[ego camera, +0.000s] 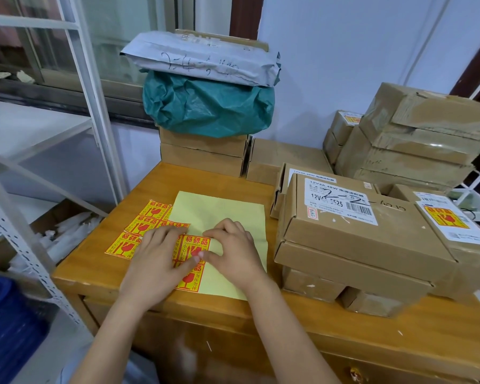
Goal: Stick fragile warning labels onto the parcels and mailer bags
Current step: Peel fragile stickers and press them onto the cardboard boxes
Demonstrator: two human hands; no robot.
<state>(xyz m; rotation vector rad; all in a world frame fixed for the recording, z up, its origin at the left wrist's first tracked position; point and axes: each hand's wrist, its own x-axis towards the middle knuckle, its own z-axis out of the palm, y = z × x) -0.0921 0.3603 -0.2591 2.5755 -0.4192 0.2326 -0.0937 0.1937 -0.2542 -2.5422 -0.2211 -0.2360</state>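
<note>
Both hands on the wooden table [100, 261]: left hand [157, 261] flat, fingers relaxed, pressing the label sheet [222, 214]; right hand [230, 252] curled, thumb and forefinger pinching the edge of a fragile label [190, 246]. Label yellow, red glass symbol and characters. Loose labels [139, 223] just left of the fingers. Stacked parcels [355, 236] right of the fingers, one already labelled [445, 218]. Green mailer bag [208, 106] and grey mailer bag [203, 59] beyond, atop boxes. Label portions hidden under the left hand.
</note>
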